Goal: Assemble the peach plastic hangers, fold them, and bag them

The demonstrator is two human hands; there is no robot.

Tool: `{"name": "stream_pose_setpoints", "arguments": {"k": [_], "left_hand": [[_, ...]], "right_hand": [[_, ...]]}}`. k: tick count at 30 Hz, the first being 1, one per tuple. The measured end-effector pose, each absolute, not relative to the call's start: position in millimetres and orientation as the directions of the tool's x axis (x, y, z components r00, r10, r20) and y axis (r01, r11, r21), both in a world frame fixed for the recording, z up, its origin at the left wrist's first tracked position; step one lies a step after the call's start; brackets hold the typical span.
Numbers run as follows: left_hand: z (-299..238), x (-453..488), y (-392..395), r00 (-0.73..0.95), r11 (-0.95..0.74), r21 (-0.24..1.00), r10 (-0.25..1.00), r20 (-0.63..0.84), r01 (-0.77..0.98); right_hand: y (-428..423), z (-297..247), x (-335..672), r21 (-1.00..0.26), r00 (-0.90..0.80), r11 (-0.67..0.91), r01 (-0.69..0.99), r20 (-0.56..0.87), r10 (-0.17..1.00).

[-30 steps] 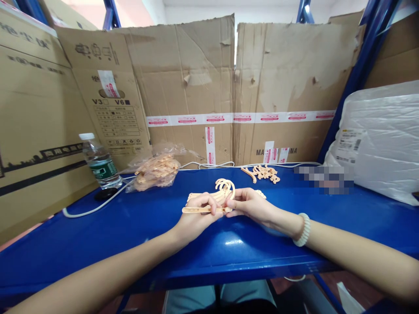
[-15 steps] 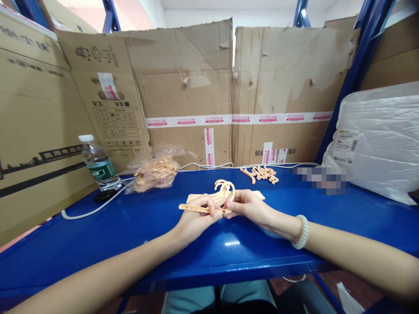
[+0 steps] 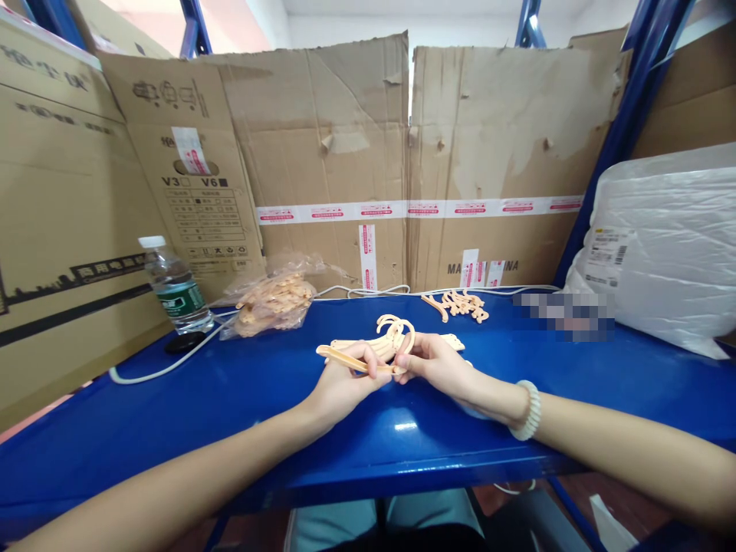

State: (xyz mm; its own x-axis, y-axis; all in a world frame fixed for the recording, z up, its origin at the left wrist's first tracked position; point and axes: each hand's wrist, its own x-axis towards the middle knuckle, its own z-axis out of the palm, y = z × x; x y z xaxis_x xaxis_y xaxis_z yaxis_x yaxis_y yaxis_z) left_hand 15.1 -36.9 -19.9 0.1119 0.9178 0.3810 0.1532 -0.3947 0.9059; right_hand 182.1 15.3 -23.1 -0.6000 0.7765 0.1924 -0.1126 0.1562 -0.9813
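Tall brown cardboard panels (image 3: 322, 161) line the back of a glossy blue counter (image 3: 172, 414). On its right sits a bulky white plastic-wrapped package (image 3: 667, 253); on its left, a clear bag of peach-coloured plastic pieces (image 3: 276, 300) near a clear green-labelled bottle (image 3: 179, 295). The left hand (image 3: 350, 383) and right hand (image 3: 434, 364), close together, both grip a slender cream plastic hanger arm (image 3: 343, 358) in front of stacked cream hooked hanger pieces (image 3: 384, 344). Behind lies a small heap of peach-coloured plastic parts (image 3: 463, 305).

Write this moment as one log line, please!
left hand: holding tan strip | right hand: pinching strip's end | behind hands: hanger parts | farther left: bag, bottle
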Motion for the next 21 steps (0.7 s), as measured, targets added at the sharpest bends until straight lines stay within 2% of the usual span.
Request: {"name": "stream_pose_setpoints", "arguments": {"k": [7,12,17,21], "left_hand": [[-22.7,15.2,-34.7,0.123,-0.359,0.926,0.931,0.345,0.119],[-21.0,14.4,-35.3,0.091,-0.31,0.945,0.949,0.301,0.103],[-19.9,13.4,-35.2,0.034,-0.2,0.977,0.979,0.203,-0.069],[-20.9,15.3,-35.2,0.04,-0.158,0.98,0.986,0.164,-0.117]], "right_hand": [[17.4,-29.3,182.0,-0.96,-0.553,0.267,-0.08,0.266,0.79],[14.7,-25.0,181.5,-0.957,-0.583,0.275,-0.092,0.276,0.765],[14.4,-19.3,183.7,-0.953,-0.565,0.289,-0.09,0.288,0.773],[13.6,-22.1,184.8,-0.959,-0.571,0.28,-0.046,0.255,0.78]]}}
